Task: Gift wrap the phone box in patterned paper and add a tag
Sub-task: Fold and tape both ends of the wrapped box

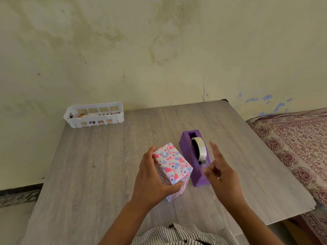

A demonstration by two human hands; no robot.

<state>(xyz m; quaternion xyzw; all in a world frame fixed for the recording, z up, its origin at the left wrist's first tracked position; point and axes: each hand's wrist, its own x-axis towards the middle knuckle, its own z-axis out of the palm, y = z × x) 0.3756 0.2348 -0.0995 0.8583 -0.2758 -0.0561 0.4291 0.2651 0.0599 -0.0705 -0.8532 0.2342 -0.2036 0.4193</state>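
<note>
The phone box (172, 165), wrapped in white paper with pink and blue hearts, stands on end in the middle of the grey wooden table (92, 174). My left hand (152, 179) grips it from the left side, thumb on the near corner. Right beside the box stands a purple tape dispenser (192, 156) holding a roll of clear tape (200, 149). My right hand (218, 172) is at the dispenser's near end, index finger raised, thumb and fingers pinching what looks like a strip of clear tape; the motion is blurred. No tag is visible near the box.
A white plastic basket (93, 114) with small paper items stands at the table's far left corner against the stained wall. A patterned maroon bedspread (297, 147) lies right of the table. My striped shirt (182, 234) shows at the bottom.
</note>
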